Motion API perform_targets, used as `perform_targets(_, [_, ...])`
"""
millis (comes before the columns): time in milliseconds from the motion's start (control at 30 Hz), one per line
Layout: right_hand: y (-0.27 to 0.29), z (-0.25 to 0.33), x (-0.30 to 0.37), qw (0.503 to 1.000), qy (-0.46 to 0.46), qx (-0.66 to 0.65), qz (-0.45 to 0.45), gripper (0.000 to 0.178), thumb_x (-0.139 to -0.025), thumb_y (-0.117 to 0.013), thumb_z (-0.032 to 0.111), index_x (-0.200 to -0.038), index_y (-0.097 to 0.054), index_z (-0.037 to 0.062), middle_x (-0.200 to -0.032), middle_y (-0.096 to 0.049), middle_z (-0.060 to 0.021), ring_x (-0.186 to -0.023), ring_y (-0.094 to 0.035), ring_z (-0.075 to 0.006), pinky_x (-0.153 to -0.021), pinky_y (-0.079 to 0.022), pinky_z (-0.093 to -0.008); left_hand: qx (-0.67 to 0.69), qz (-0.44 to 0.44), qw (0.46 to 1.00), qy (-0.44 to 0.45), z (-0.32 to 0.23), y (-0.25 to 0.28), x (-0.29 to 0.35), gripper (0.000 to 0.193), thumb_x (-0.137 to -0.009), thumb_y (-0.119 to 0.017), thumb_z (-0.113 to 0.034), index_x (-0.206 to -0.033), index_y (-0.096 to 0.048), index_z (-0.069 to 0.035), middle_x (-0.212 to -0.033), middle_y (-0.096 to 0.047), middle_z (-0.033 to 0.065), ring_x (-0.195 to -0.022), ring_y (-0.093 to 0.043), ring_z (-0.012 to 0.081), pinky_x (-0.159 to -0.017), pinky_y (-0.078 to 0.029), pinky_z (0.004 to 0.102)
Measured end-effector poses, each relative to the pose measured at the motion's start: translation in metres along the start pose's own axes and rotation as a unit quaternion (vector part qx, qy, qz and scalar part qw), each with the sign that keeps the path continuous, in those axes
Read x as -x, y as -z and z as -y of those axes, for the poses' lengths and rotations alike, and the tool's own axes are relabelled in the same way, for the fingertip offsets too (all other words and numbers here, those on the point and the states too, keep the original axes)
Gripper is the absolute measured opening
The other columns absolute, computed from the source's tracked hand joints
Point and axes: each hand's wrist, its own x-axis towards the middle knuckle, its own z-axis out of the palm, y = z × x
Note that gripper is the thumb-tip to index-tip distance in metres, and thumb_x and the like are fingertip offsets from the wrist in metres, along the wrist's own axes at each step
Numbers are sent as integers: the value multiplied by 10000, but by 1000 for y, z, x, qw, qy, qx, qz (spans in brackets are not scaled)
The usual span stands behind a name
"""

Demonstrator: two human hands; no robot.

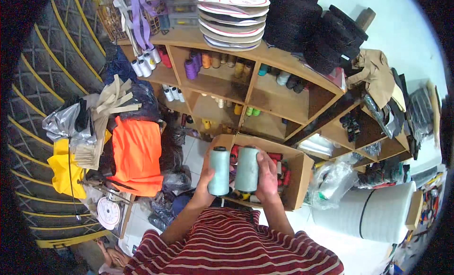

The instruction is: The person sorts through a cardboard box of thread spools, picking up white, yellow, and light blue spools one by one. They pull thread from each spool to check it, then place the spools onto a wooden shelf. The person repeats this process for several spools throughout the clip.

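Note:
Two pale blue-green thread spools are held upright side by side in front of my chest, a small gap between them. My left hand (204, 184) wraps round the left thread spool (219, 173), its thumb across the front. The right thread spool (246, 170) is gripped from its outer side by my right hand (267, 176). Both spools show dark core ends at the top. Beneath them stands an open cardboard box (299, 176) with red thread spools (285, 175) and other spools inside. My hands and the two spools hide part of its contents.
Ahead is a wooden cubby shelf (283, 101) with thread spools of several colours; a stack of ribbon reels (232, 24) tops it. Orange fabric (137, 157) hangs at left. A white foam roll (362, 213) lies at right. Another person's arm (113, 256) shows at lower left.

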Motion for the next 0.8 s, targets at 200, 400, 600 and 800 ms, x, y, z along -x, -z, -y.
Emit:
perform_targets(200, [-22, 19, 15, 999, -5, -1, 37, 464, -982, -546, 357, -1311, -545, 30, -1140, -639, -71, -995, -610, -159, -887, -492, -310, 1, 9, 1000, -12, -12, -4, 6, 590, -943, -505, -386, -1403, -356, -48, -1162, -603, 139, -965, -616, 186, -803, -530, 316])
perform_targets(400, [-23, 17, 18, 998, -39, 12, 50, 447, -991, -474, 356, -1290, -552, 34, -1182, -619, -91, -1022, -606, -173, -893, -489, -320, -14, -9, 999, -52, -11, -6, 6, 630, -913, -580, -433, -1347, -429, -2, -1198, -615, 111, -930, -625, 168, -801, -515, 303])
perform_targets(600, [14, -9, 9, 983, -30, 83, 164, 496, -955, -465, 376, -1318, -506, 40, -1205, -592, -103, -1030, -591, -194, -902, -470, -310, -4, 38, 994, -102, -28, -13, 0, 623, -928, -611, -314, -1401, -363, 6, -1288, -553, 145, -1127, -579, 230, -966, -456, 365])
perform_targets(800, [16, -17, 21, 973, 40, 182, 138, 426, -990, -514, 157, -1403, -431, 94, -1300, -529, -89, -1191, -480, -203, -1058, -343, -353, -17, 44, 989, -139, -35, -12, -10, 595, -835, -681, -23, -1348, -379, -11, -1300, -543, 166, -1226, -529, 268, -1058, -388, 424])
